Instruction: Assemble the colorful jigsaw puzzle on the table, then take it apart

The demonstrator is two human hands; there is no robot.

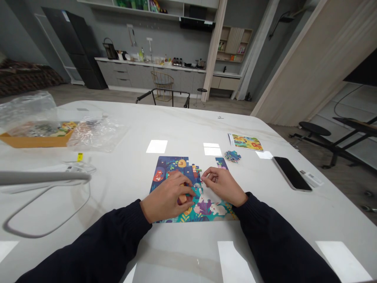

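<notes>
A partly assembled jigsaw puzzle [203,212] lies flat on the white table, dark blue along the top and teal with white rabbits lower down. A gap without pieces runs from its upper right edge into the middle. My left hand [171,196] rests over the puzzle's left half, fingers bent and apart, covering part of the picture. Thumb and index finger of my right hand [222,184] pinch together at the gap's left border, on a small puzzle piece mostly hidden by the fingertips. Beyond that hand sits a small pile of loose puzzle pieces [233,156].
A colourful picture sheet [246,142] and a phone [291,173] lie to the right. At the left are an orange box [35,140] with pieces inside, clear plastic wrapping [94,133] and a grey stand arm [44,177] with a looping cable. A chair [163,94] stands beyond the table.
</notes>
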